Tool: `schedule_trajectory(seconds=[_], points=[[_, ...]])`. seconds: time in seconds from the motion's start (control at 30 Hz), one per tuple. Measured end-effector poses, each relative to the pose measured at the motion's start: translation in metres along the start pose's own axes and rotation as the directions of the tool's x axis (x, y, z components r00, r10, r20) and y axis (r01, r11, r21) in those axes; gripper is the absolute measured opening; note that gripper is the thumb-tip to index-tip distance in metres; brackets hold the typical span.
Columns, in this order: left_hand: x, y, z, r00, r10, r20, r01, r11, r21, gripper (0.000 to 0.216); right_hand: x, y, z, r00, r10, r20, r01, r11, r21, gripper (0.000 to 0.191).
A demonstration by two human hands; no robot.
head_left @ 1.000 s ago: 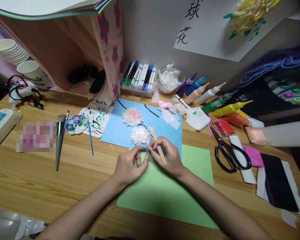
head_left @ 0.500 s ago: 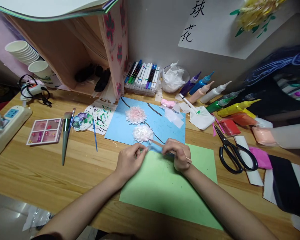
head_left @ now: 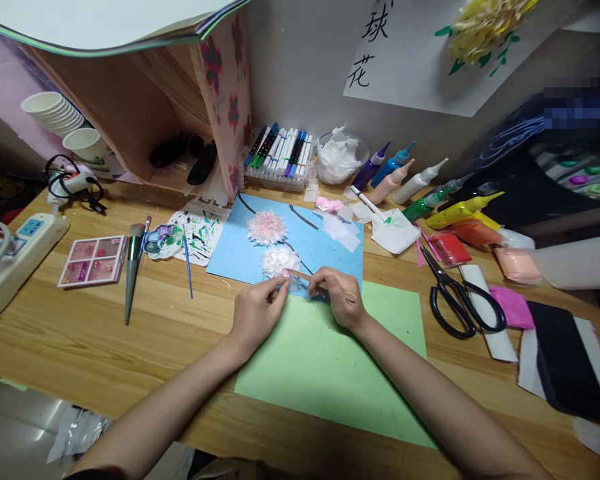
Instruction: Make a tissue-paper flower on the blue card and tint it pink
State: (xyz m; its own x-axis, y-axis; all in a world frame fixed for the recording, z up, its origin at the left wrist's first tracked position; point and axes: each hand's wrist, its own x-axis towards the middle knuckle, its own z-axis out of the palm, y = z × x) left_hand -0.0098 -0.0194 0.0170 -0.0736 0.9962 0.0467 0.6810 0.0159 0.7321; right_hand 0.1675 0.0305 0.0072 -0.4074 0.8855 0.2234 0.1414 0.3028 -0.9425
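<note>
My right hand [head_left: 344,299] is closed around a thin wooden stick [head_left: 299,275], whose pinkish tip points left at the lower edge of a white paper pom-pom flower [head_left: 279,261]. With thumb and forefinger pinched together, my left hand [head_left: 258,312] is close to that tip; whatever lies in the pinch is too small to name. The white flower and a pink one [head_left: 267,229] sit on blue paper [head_left: 226,250] with dark painted stems. Below my hands lies a green sheet [head_left: 325,380], partly covered by my right forearm.
Black-handled scissors [head_left: 463,300] lie to the right, near several paint bottles [head_left: 410,180]. A brush [head_left: 131,277], a palette box [head_left: 93,261] and a power strip [head_left: 25,257] are on the left. Behind the blue paper stand markers [head_left: 279,155] and a bowl of tissue [head_left: 341,157].
The stick and my right hand have shifted left, bringing the stick's tip closer to my left fingers. My left hand has moved slightly up. The whole view has shifted a little.
</note>
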Motion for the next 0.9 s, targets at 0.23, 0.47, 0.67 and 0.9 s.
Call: schedule_trajectory(seconds=[0.23, 0.47, 0.67, 0.9], points=[[0.005, 0.002, 0.004, 0.997, -0.005, -0.077, 0.009, 0.999, 0.045, 0.025, 0.0, 0.002, 0.001, 0.998, 0.059, -0.012, -0.058, 0.996, 0.061, 0.044], [0.008, 0.009, 0.0, 0.995, -0.049, -0.085, 0.048, 0.999, -0.008, 0.023, 0.001, 0.001, 0.001, 0.998, 0.066, -0.017, -0.065, 0.994, 0.083, 0.044], [0.007, 0.012, 0.008, 0.994, -0.088, -0.061, 0.089, 0.996, 0.023, 0.024, 0.001, 0.0, 0.002, 0.998, 0.059, -0.013, -0.057, 0.994, 0.091, 0.043], [0.001, 0.01, 0.008, 0.992, -0.018, -0.125, 0.033, 0.992, 0.121, 0.024, 0.0, 0.0, 0.001, 0.998, 0.058, -0.017, -0.056, 0.995, 0.08, 0.044]])
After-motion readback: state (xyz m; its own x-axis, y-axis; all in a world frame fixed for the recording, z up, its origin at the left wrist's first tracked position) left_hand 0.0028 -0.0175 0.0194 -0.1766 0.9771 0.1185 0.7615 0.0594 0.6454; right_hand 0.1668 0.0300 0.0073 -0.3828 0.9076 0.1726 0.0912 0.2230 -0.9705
